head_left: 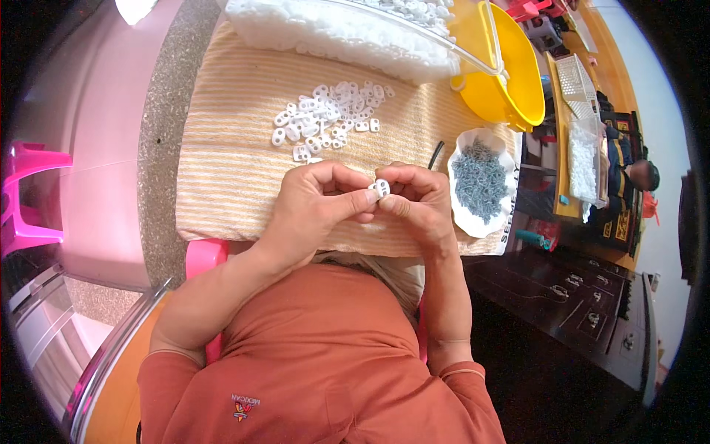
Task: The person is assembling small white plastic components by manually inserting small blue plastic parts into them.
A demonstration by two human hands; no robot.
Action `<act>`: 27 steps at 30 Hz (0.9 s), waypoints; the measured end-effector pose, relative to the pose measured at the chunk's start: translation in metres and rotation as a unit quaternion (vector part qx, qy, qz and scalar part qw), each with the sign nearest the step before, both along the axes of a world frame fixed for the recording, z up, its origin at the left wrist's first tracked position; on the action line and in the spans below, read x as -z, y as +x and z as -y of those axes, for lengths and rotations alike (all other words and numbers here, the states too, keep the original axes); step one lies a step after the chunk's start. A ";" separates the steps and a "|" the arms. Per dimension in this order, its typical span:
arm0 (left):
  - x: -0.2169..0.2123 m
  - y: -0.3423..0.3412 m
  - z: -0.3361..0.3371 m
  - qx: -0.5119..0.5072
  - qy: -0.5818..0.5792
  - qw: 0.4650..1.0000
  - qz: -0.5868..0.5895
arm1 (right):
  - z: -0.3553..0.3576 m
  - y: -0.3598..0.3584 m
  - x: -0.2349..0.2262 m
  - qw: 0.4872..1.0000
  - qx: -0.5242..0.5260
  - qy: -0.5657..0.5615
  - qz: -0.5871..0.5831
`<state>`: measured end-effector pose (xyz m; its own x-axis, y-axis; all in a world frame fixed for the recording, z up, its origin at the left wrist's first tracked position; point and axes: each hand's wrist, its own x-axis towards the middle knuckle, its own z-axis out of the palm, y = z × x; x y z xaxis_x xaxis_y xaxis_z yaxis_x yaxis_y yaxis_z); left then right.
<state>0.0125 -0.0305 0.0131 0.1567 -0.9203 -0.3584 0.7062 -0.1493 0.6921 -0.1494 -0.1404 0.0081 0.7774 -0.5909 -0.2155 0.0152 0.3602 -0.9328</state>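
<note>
Close to the table's near edge, both my hands meet fingertip to fingertip on one small white plastic two-hole cord lock (381, 188). My left hand (318, 198) pinches it between thumb and bent fingers. From the other side, my right hand (418, 203) presses thumb and fingers against it; whether a smaller part lies under the fingertips is hidden. Beyond my hands, a loose pile of similar white pieces (325, 115) lies on the striped cloth (229, 140). Right of my right hand, a scalloped white dish (482, 229) holds many small grey metal springs (481, 177).
A clear box (355, 55) full of white pieces stands along the far side, beside a yellow bucket (521, 96). A thin black stick (435, 154) lies near the dish. Pink stool (33, 196) at left; a person (642, 176) and white-filled bin (583, 163) are far right.
</note>
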 end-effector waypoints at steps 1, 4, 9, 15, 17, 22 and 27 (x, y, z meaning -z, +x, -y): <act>0.000 0.000 0.000 0.001 -0.004 1.000 0.005 | -0.001 0.001 -0.003 1.000 0.003 0.014 -0.002; 0.003 0.000 -0.001 -0.004 -0.001 1.000 0.010 | -0.003 0.004 -0.008 1.000 0.008 0.027 -0.005; 0.001 -0.001 -0.002 -0.011 0.010 1.000 0.003 | -0.004 0.007 -0.012 0.999 0.013 0.049 0.007; 0.003 -0.001 -0.002 -0.009 0.018 1.000 0.020 | -0.005 0.011 -0.010 1.000 0.021 0.007 0.016; 0.003 -0.001 -0.002 -0.007 0.018 1.000 0.023 | -0.005 0.009 -0.008 1.000 0.022 0.007 0.005; 0.001 -0.002 -0.003 -0.004 0.021 1.000 0.016 | -0.005 0.008 -0.006 1.000 0.021 -0.006 -0.002; 0.002 -0.002 -0.003 -0.006 0.023 0.999 0.024 | -0.006 0.010 -0.008 1.000 0.025 -0.013 0.005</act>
